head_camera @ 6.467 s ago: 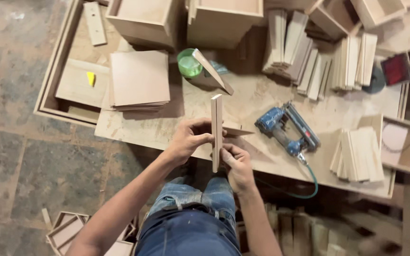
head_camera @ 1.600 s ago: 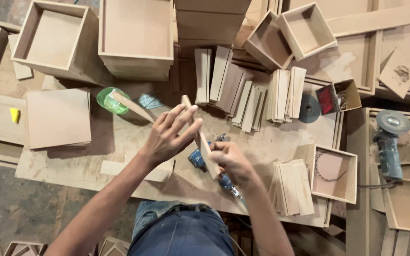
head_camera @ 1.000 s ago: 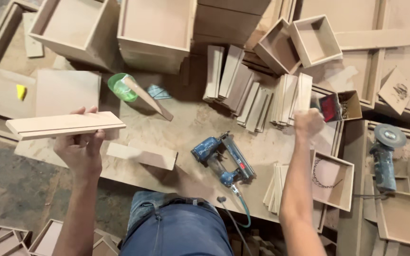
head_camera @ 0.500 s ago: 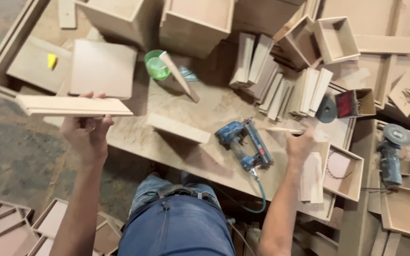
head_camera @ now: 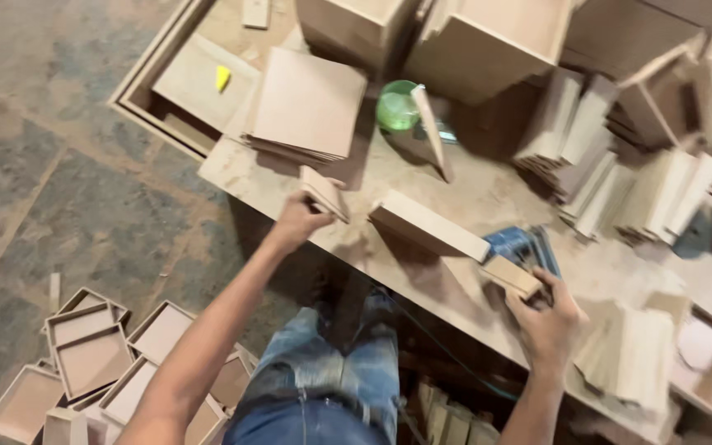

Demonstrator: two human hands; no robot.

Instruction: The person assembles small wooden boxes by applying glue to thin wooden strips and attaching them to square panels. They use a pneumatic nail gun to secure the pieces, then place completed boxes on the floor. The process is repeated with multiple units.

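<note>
Seen from overhead, a seated person in blue jeans [head_camera: 323, 387] worked at a dusty desk [head_camera: 471, 198] strewn with cut fibreboard. Left of centre in the frame, the left hand [head_camera: 297, 224] was closed around the lower end of a small flat board [head_camera: 324, 193], holding it tilted at the desk's near edge. Lower right of centre, the right hand [head_camera: 547, 323] gripped a second small board [head_camera: 511, 277], fingers curled over its end, just in front of a blue nail gun [head_camera: 525, 247] lying on the desk. Between the two hands lay a longer board strip [head_camera: 428, 226], flat on the desk and untouched. Farther up, a stack of square panels [head_camera: 306, 105] sat beside a green tape roll [head_camera: 397, 105], with open wooden boxes [head_camera: 488, 37] along the top of the frame and rows of narrow boards [head_camera: 620, 165] at upper right. Shallow wooden trays [head_camera: 84, 346] were piled on the stone floor [head_camera: 51, 181] at lower left.
</note>
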